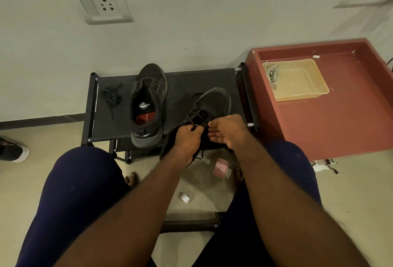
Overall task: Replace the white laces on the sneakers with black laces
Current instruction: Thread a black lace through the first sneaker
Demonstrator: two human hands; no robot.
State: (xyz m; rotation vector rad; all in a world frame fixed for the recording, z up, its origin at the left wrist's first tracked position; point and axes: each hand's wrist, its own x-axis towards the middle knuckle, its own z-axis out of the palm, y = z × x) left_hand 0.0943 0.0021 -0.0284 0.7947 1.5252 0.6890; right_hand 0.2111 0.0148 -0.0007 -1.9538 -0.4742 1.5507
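Note:
Two dark sneakers stand on a black shoe rack (pixel 187 79). The left sneaker (pixel 147 105) has no lace and its opening faces me. The right sneaker (pixel 212 105) carries a black lace (pixel 196 116) threaded through its eyelets. My left hand (pixel 187 139) grips the lace at the shoe's tongue. My right hand (pixel 226 131) pinches the lace's other end with its fingertips, the remaining fingers loosely curled. A spare black lace (pixel 110 96) lies bunched at the rack's left end. White laces (pixel 272 75) lie in a beige tray (pixel 302 94).
A red-brown table (pixel 340 122) holding the tray stands right of the rack. On the floor between my knees lie a small pink box (pixel 220 167) and a scrap of white paper (pixel 184 198). Another shoe (pixel 12 149) shows at the left edge. The wall is close behind.

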